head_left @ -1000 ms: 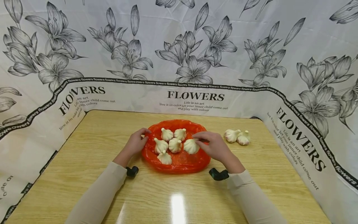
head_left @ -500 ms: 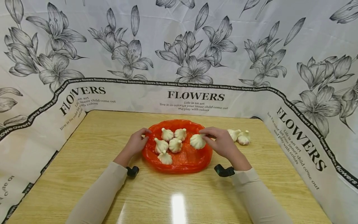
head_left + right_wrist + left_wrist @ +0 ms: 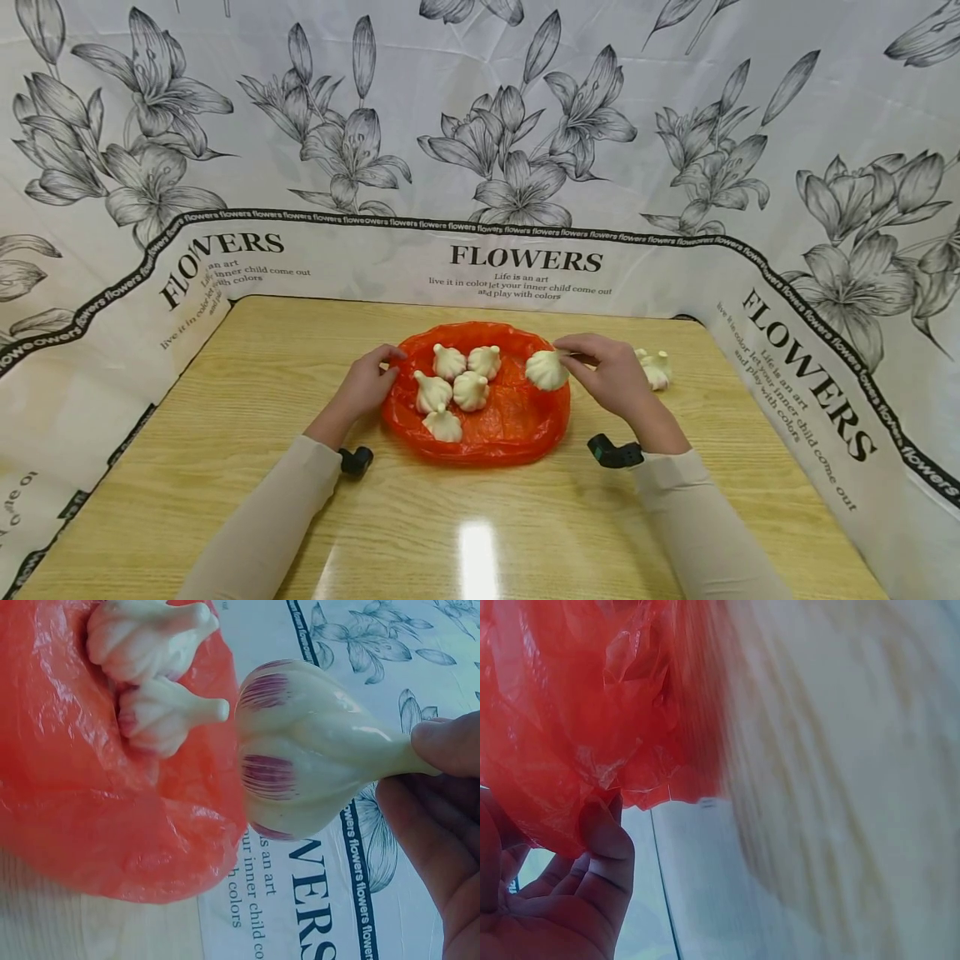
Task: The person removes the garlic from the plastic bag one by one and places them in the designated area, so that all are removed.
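Observation:
A red plastic bag (image 3: 517, 427) lies spread wide on the table, its rim rolled into an oval. Inside stand several cream garlic bulbs (image 3: 470, 391). My left hand (image 3: 367, 382) pinches the bag's left rim; in the left wrist view thumb and fingers (image 3: 604, 832) close on the red film. With my right hand (image 3: 613, 377) I hold one garlic bulb (image 3: 547, 370) by its stem over the bag's right rim. Purple streaks show on this bulb in the right wrist view, where thumb and finger grip the stem tip.
Right of the bag, more garlic (image 3: 657, 372) sits on the wooden table (image 3: 420, 525), partly hidden behind my right hand. A white cloth (image 3: 525, 275) with flower prints rises at the back and both sides. Black wrist cameras (image 3: 615, 451) jut below each wrist.
My right hand has carried the garlic bulb rightward and slightly up, from over the bag's inside to its right rim. My left hand has stayed on the rim.

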Action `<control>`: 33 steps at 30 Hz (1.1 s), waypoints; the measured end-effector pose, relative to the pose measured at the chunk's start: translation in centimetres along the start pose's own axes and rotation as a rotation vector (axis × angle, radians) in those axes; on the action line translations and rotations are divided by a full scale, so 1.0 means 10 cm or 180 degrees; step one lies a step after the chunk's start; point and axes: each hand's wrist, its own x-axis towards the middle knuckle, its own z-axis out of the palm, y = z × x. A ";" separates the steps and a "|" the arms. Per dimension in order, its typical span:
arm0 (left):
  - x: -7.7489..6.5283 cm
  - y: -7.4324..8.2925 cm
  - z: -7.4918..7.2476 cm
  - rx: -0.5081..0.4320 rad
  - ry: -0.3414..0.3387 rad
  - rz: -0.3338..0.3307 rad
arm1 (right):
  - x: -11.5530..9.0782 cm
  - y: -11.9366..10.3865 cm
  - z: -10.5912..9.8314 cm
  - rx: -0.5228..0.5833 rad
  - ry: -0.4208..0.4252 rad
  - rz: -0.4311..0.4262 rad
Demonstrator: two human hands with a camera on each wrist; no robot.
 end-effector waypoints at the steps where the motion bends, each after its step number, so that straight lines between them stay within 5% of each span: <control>1: 0.00 0.00 0.00 0.0002 -0.0003 -0.0004 | 0.00 0.01 -0.01 -0.0012 0.0005 0.0007; 33: 0.00 -0.01 0.01 -0.0003 -0.0021 0.0024 | -0.12 0.36 -0.23 -0.0263 0.0126 0.0483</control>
